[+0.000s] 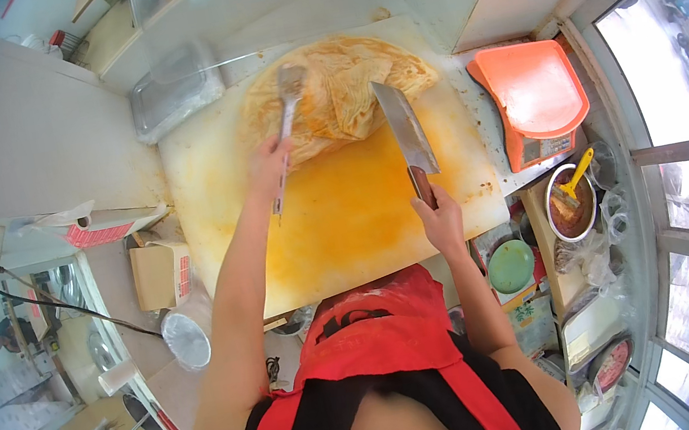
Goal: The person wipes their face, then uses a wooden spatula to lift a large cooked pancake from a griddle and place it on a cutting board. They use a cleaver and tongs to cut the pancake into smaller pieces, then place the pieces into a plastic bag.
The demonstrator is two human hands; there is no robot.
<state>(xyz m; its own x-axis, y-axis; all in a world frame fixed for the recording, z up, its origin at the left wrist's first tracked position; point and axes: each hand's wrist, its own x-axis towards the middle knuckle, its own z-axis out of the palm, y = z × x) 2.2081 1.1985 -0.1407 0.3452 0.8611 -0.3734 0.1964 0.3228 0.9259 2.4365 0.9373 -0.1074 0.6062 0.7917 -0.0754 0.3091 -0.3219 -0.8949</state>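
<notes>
My left hand [269, 169] grips the handle of metal tongs [285, 115], whose far end is blurred over the left part of a large folded flatbread [355, 76]. Whether the tongs touch the bread I cannot tell. In my right hand [441, 219] is a cleaver [403, 126], held by its brown wooden handle. Its broad blade points away from me, with its tip near the bread's front right edge. The bread lies at the far side of a white cutting board [348, 235], which is stained yellow in front of it.
An orange weighing scale [532, 91] stands right of the board. Nearer me is a white bowl [574, 224] of reddish sauce with a yellow-handled brush [577, 175]. A plastic-wrapped tray [177, 92] sits at the back left. Left lie a cardboard box [157, 277] and a bag-lined bin [188, 340].
</notes>
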